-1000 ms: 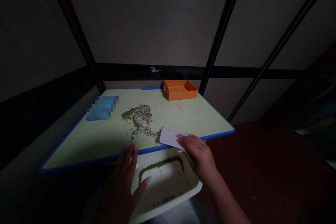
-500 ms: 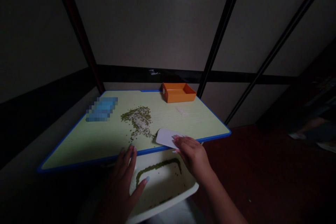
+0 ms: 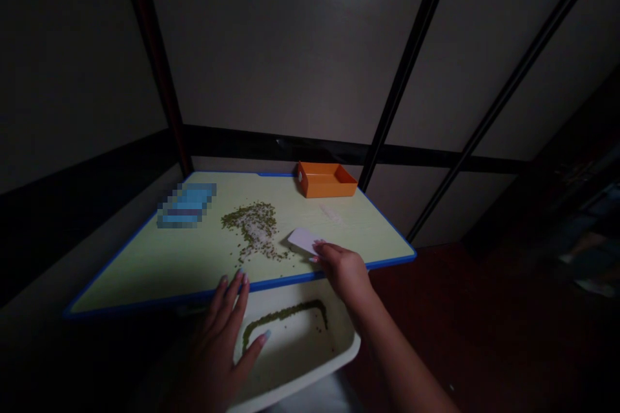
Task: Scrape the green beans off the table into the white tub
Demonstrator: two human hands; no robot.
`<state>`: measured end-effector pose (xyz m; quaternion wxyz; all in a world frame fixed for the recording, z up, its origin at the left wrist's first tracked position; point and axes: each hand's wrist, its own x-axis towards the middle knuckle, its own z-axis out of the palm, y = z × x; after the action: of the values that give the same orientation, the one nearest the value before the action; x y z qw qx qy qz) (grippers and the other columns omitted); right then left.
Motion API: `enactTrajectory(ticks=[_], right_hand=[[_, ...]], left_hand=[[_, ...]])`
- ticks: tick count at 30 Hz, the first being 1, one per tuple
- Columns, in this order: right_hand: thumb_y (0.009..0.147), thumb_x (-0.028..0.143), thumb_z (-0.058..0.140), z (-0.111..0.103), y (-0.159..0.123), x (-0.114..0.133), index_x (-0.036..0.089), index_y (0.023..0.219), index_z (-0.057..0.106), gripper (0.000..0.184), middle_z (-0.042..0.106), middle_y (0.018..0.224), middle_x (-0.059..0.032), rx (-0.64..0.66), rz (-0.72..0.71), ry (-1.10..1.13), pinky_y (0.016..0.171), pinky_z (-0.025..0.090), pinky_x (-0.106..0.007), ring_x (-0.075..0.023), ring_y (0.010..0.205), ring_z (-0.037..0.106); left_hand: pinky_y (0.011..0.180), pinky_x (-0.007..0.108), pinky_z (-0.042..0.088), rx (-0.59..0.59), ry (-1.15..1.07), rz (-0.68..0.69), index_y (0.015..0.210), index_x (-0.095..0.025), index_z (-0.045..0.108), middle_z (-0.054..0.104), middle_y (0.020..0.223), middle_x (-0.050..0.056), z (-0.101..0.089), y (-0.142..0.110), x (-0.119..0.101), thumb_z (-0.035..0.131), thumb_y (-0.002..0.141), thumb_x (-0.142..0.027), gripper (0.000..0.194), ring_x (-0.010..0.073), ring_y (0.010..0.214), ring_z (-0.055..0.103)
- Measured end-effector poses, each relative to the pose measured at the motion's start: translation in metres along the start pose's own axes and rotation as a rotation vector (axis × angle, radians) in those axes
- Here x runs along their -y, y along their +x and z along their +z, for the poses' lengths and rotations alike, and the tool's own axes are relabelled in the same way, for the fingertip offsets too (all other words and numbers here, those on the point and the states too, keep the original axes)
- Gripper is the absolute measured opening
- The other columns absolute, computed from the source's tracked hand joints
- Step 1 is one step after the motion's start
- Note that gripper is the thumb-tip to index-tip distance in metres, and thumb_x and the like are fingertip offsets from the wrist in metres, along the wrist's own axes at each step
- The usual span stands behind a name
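Note:
My right hand (image 3: 341,268) grips a flat white scraper (image 3: 303,240) and holds it tilted over the table near its front edge. To the scraper's left lies a spread heap of small green beans mixed with white grains (image 3: 254,226). My left hand (image 3: 225,322) has its fingers apart and rests on the left rim of a white basin (image 3: 349,348), its fingertips near the table edge. Inside the basin, more green beans (image 3: 285,313) form a curved line along the bottom's far edge, with a few loose ones.
The pale table (image 3: 145,271) has a blue border. At its back stands an orange open box (image 3: 329,188); a faint white patch (image 3: 330,213) lies before it. A blurred-out blue item (image 3: 186,205) is at the left. Panelled walls stand behind, and a person's leg (image 3: 586,245) shows far right.
The scraper has risen from the table's front edge and moved slightly farther in, tilting more. My left hand stays at the basin. The whole view has shifted a little.

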<state>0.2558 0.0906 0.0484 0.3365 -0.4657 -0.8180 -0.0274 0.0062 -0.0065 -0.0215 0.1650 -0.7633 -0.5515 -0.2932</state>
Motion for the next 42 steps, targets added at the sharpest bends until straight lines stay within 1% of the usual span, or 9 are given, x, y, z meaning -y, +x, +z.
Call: enactTrajectory(ticks=[9, 17, 23, 28, 31, 34, 36, 39, 42], right_hand=[[0.087, 0.024, 0.059, 0.006, 0.023, -0.034, 0.023, 0.106, 0.073, 0.023, 0.072, 0.111, -0.0095, -0.022, 0.134, -0.103, 0.083, 0.058, -0.035, -0.0249, 0.098, 0.071], [0.088, 0.026, 0.056, 0.009, 0.026, -0.049, 0.026, 0.104, 0.073, 0.023, 0.076, 0.102, -0.0053, -0.106, 0.113, -0.146, 0.077, 0.058, -0.028, -0.0198, 0.088, 0.073], [0.09, 0.025, 0.052, 0.006, 0.03, -0.057, 0.022, 0.106, 0.073, 0.027, 0.076, 0.1, -0.0081, -0.129, 0.114, -0.119, 0.073, 0.057, -0.029, -0.021, 0.085, 0.074], [0.093, 0.029, 0.044, 0.0, 0.029, -0.064, 0.02, 0.107, 0.072, 0.033, 0.076, 0.095, -0.0087, -0.248, 0.08, -0.089, 0.068, 0.054, -0.029, -0.0213, 0.08, 0.073], [0.093, 0.037, 0.041, -0.008, 0.035, -0.064, 0.019, 0.103, 0.073, 0.038, 0.076, 0.091, -0.0101, -0.314, 0.126, -0.048, 0.067, 0.051, -0.028, -0.021, 0.077, 0.071], [0.092, 0.044, 0.041, -0.015, 0.056, -0.064, 0.017, 0.094, 0.072, 0.041, 0.072, 0.075, -0.009, -0.325, 0.233, 0.051, 0.06, 0.045, -0.026, -0.0191, 0.064, 0.064], [0.09, 0.047, 0.043, -0.016, 0.076, -0.066, 0.016, 0.085, 0.07, 0.041, 0.07, 0.074, -0.0082, -0.288, 0.243, 0.213, 0.06, 0.042, -0.026, -0.0187, 0.065, 0.061], [0.079, 0.056, 0.055, -0.007, 0.105, -0.073, 0.017, 0.073, 0.066, 0.041, 0.066, 0.069, -0.0055, -0.155, 0.229, 0.54, 0.06, 0.041, -0.027, -0.0178, 0.065, 0.057], [0.065, 0.058, 0.067, 0.008, 0.121, -0.079, 0.016, 0.071, 0.065, 0.042, 0.062, 0.065, -0.0025, -0.011, 0.275, 0.809, 0.057, 0.038, -0.026, -0.0149, 0.059, 0.051]], left_hand=[[0.101, 0.042, 0.048, -0.03, 0.014, -0.003, 0.152, -0.025, 0.015, 0.042, 0.151, 0.008, 0.001, 0.0, 0.0, 0.051, 0.086, -0.046, 0.078, 0.0289, 0.14, 0.036], [0.1, 0.042, 0.048, -0.049, 0.016, -0.013, 0.152, -0.026, 0.016, 0.043, 0.151, 0.006, 0.001, 0.0, -0.001, 0.049, 0.087, -0.047, 0.077, 0.0287, 0.138, 0.04], [0.101, 0.041, 0.047, -0.039, 0.023, -0.018, 0.153, -0.026, 0.013, 0.043, 0.151, 0.007, 0.002, 0.0, -0.001, 0.051, 0.086, -0.046, 0.079, 0.0282, 0.139, 0.037], [0.1, 0.039, 0.049, -0.05, 0.035, -0.035, 0.153, -0.027, 0.014, 0.043, 0.151, 0.007, -0.001, 0.0, -0.003, 0.051, 0.086, -0.043, 0.078, 0.027, 0.138, 0.04], [0.101, 0.039, 0.048, -0.049, 0.035, -0.026, 0.153, -0.026, 0.014, 0.043, 0.151, 0.007, -0.001, -0.001, -0.003, 0.053, 0.086, -0.041, 0.079, 0.0269, 0.138, 0.039], [0.101, 0.039, 0.048, -0.045, 0.051, -0.029, 0.153, -0.026, 0.014, 0.042, 0.151, 0.007, -0.001, -0.002, -0.002, 0.053, 0.086, -0.039, 0.079, 0.027, 0.139, 0.039], [0.101, 0.039, 0.048, -0.044, 0.057, -0.03, 0.153, -0.026, 0.013, 0.042, 0.151, 0.007, -0.001, -0.001, -0.002, 0.053, 0.086, -0.04, 0.079, 0.027, 0.138, 0.039], [0.1, 0.038, 0.049, -0.05, 0.068, -0.021, 0.153, -0.026, 0.013, 0.041, 0.152, 0.007, 0.0, -0.001, -0.002, 0.052, 0.086, -0.04, 0.079, 0.027, 0.139, 0.039], [0.1, 0.039, 0.049, -0.057, 0.082, 0.002, 0.153, -0.024, 0.012, 0.039, 0.153, 0.008, 0.0, -0.002, -0.001, 0.052, 0.086, -0.039, 0.08, 0.0275, 0.139, 0.037]])
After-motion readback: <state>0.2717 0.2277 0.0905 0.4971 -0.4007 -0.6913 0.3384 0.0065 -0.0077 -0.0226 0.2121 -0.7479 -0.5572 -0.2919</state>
